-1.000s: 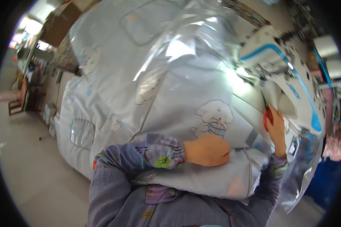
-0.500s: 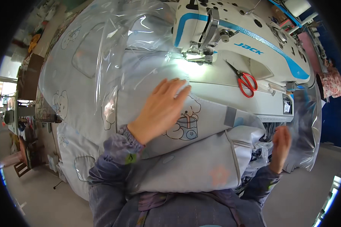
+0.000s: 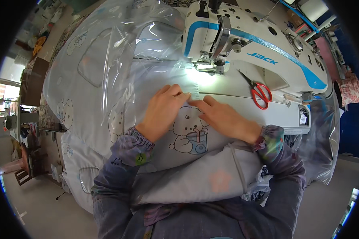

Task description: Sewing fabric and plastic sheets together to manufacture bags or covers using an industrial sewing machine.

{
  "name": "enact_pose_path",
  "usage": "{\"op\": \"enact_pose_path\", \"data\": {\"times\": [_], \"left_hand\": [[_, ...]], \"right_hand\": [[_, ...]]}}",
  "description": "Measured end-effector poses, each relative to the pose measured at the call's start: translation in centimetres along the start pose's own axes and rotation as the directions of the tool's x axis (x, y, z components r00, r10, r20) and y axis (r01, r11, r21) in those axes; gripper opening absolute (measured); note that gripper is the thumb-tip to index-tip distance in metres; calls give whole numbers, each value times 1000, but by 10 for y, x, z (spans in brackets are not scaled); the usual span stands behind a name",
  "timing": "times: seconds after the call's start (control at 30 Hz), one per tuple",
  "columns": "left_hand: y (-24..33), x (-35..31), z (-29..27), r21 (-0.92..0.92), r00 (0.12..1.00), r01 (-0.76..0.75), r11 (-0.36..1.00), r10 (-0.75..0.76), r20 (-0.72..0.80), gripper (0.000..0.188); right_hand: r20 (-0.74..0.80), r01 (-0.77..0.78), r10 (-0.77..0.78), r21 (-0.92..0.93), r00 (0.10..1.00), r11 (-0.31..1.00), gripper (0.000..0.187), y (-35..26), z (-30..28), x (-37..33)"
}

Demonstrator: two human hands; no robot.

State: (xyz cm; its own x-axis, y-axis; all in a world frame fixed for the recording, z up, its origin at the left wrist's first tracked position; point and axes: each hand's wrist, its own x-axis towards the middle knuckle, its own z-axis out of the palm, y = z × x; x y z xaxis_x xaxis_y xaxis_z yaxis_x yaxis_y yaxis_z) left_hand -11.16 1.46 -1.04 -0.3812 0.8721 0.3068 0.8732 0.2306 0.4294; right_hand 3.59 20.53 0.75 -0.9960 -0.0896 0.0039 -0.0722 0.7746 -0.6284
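Cloth: one padded grey piece printed with cartoon animals, spread to the left of and in front of your sewing machine.
Your left hand: narrow, fingertips closed on the cloth edge just in front of the machine's needle area.
Your right hand: narrow too, closed on the same edge, near the left.
Scissors: one red-handled pair, lying below the machine's arm.
Hard to see: your fingertips' undersides are hidden; glare whitens the needle area; clear plastic left of the machine blurs the prints beneath.
Surface: pale machine bed, partly under cloth.
Room: grey floor and one wooden chair, well left of the machine.
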Motion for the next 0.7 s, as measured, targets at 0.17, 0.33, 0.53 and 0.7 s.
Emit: {"op": "enact_pose_path", "data": {"times": [0.17, 0.33, 0.53, 0.7], "left_hand": [[6, 4, 4, 29, 999, -26, 999, 26, 21, 26], [9, 17, 6, 152, 999, -47, 987, 43, 31, 27], [-8, 40, 13, 218, 997, -78, 973, 71, 43, 20], [28, 19, -2, 284, 963, -152, 947, 207, -172, 26]], "right_hand": [[-5, -82, 82, 59, 997, 995, 38, 7, 14, -14], [-184, -23, 28, 30, 982, 999, 30, 10, 12, 2], [-255, -7, 4, -11, 967, 1000, 32, 28, 15, 15], [-266, -89, 65, -77, 962, 993, 34, 30, 10, 31]]}}
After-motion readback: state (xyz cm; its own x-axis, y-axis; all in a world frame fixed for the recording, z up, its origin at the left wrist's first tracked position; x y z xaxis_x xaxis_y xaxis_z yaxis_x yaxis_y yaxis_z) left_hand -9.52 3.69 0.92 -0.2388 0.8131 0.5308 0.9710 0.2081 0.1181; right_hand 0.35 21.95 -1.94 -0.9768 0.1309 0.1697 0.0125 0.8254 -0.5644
